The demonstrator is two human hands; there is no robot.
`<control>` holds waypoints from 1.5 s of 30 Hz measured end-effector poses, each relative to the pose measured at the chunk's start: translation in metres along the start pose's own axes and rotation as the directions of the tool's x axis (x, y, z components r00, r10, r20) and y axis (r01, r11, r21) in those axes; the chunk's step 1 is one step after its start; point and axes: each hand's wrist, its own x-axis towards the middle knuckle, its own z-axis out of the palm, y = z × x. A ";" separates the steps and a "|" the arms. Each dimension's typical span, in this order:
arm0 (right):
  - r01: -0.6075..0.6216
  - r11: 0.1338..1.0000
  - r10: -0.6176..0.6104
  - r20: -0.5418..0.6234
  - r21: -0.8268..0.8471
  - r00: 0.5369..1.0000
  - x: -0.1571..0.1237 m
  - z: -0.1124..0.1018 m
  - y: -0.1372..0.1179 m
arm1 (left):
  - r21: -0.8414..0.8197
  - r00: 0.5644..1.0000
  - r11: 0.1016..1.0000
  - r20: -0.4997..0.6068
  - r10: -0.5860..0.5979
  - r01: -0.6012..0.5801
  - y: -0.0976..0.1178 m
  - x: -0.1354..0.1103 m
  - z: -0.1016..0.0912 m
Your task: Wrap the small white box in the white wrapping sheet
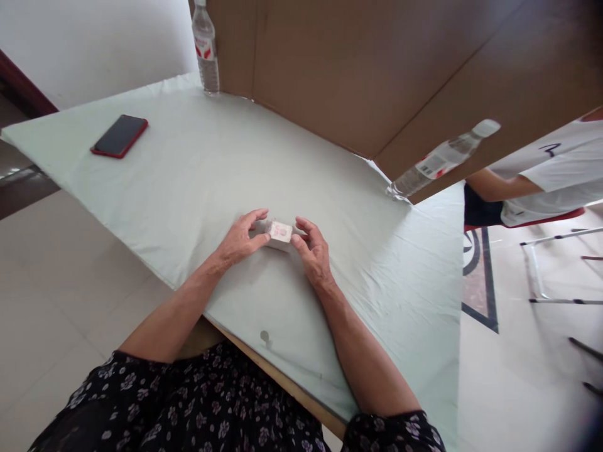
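A small whitish box (281, 231) with faint reddish print on its top sits on the cloth-covered table (226, 157), between my two hands. To its left is my left hand (242, 238), fingers curved and apart from the thumb, with the thumb tip at the box's near left edge. On the other side, my right hand (314, 251) curves the same way, its thumb tip close to the box's right edge. Whether the thumbs press on the box or only rest beside it is hard to tell. Neither hand is wrapped round it.
A phone in a red case (120, 135) lies at the far left. Two clear bottles (206, 56) stand against a tall brown cardboard partition (320, 69), one at each side. A small round spot (264, 336) shows near the front edge. Beyond the partition sits another person (541, 169).
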 end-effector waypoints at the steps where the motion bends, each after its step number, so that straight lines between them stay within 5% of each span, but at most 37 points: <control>1: -0.003 1.000 0.003 -0.014 0.006 1.000 -0.001 0.000 -0.001 | -0.002 1.000 1.000 0.003 0.000 0.000 0.000 0.000 0.000; 13: 0.109 0.986 -0.094 0.115 -0.130 0.989 0.000 0.008 0.012 | -0.063 0.990 0.998 0.139 0.035 -0.027 -0.003 0.001 0.006; 23: 0.166 0.968 -0.128 0.198 -0.190 0.972 -0.003 -0.002 -0.002 | 0.031 0.986 0.998 0.163 0.045 -0.051 0.005 -0.004 0.005; 32: 0.248 0.934 -0.243 0.051 -0.259 0.969 -0.007 -0.006 -0.008 | -0.034 0.985 0.999 0.167 0.042 -0.037 0.006 -0.006 0.006; 42: 0.507 0.617 -0.500 0.198 -0.601 0.843 0.000 -0.009 -0.023 | 0.062 0.982 0.990 0.150 0.119 -0.129 0.005 -0.008 0.009; 45: 0.521 0.599 -0.539 0.175 -0.607 0.824 -0.001 -0.004 -0.025 | 0.084 0.981 0.988 0.157 0.116 -0.130 0.007 -0.009 0.010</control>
